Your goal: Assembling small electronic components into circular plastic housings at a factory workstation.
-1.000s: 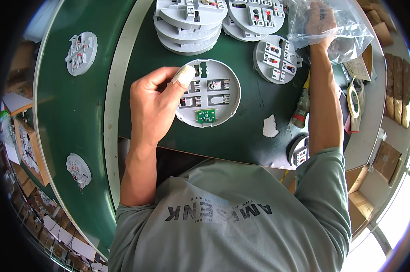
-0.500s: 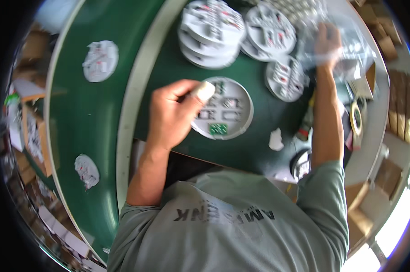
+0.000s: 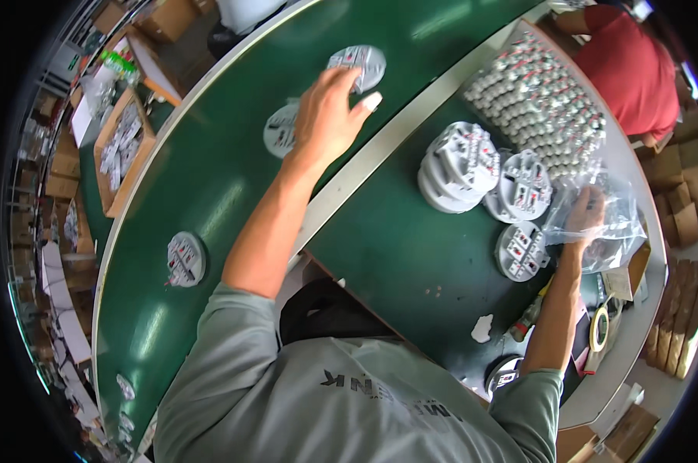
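My left hand (image 3: 330,119) is stretched over the green belt, its thumb in a white finger cover and held apart from the fingers. Its fingertips meet the near edge of a round white housing (image 3: 364,63) with small parts on it. A second round housing (image 3: 278,133) lies partly hidden behind the wrist. My right hand (image 3: 586,214) is inside a clear plastic bag (image 3: 623,224) at the right of the bench; the film and glare hide its fingers. Next to that bag lies a single round housing (image 3: 521,251), with a stack of housings (image 3: 458,166) and another pile (image 3: 522,185) farther off.
Bagged rows of small white parts (image 3: 538,108) lie at the far right. A pale rail (image 3: 380,154) divides belt and bench. Another housing (image 3: 187,259) sits on the belt. Tape (image 3: 599,329) and a white scrap (image 3: 482,329) lie nearby. A person in red (image 3: 634,69) is beyond the bench.
My left hand has moved from the bench to over the belt. The white housing with green boards has left its place on the bench. My right hand stays in the bag.
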`<state>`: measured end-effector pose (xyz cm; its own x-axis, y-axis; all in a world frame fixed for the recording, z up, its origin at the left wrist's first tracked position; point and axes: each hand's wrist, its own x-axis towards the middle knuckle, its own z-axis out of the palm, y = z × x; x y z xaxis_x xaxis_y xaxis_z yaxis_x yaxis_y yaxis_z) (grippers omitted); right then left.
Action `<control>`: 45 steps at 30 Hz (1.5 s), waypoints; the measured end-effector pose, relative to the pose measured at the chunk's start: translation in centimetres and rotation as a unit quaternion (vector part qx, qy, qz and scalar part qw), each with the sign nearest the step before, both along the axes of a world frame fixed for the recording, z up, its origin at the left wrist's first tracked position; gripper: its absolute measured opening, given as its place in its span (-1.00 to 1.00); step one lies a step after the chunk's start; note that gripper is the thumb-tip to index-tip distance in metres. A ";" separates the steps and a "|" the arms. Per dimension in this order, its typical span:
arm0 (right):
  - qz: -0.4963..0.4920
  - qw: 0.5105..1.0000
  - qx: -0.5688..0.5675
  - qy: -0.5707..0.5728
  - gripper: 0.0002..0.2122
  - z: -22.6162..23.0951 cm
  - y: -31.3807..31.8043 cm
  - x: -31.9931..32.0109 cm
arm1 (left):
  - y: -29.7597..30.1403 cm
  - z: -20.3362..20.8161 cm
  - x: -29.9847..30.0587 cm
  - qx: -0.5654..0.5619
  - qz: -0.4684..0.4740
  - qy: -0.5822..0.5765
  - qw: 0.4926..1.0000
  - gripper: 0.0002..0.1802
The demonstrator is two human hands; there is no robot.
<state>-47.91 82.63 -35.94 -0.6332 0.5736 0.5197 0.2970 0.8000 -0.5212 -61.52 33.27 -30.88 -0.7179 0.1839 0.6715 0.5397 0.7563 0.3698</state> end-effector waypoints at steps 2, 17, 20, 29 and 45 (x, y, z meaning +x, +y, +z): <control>-0.008 1.000 0.007 0.000 -0.75 0.5 -0.3 -0.1 | -1.6 -0.8 0.7 0.013 0.021 -0.061 0.998 -0.54; -0.025 0.999 -0.007 -0.019 -0.74 1.6 1.0 1.2 | -16.5 -1.4 -1.6 0.034 -0.078 -0.336 0.938 -0.82; 0.032 0.999 0.000 0.000 -0.78 2.8 2.3 3.3 | -16.4 -0.4 0.6 -0.009 -0.061 -0.311 0.948 -0.85; -0.024 0.972 -0.236 -0.007 -0.82 11.9 -11.1 17.3 | -3.1 2.6 16.7 0.083 -0.075 -0.179 0.978 -0.93; 0.355 0.934 -0.028 -0.011 -0.78 3.8 -28.4 13.5 | 1.9 -3.3 20.3 0.082 -0.096 -0.121 0.985 -0.79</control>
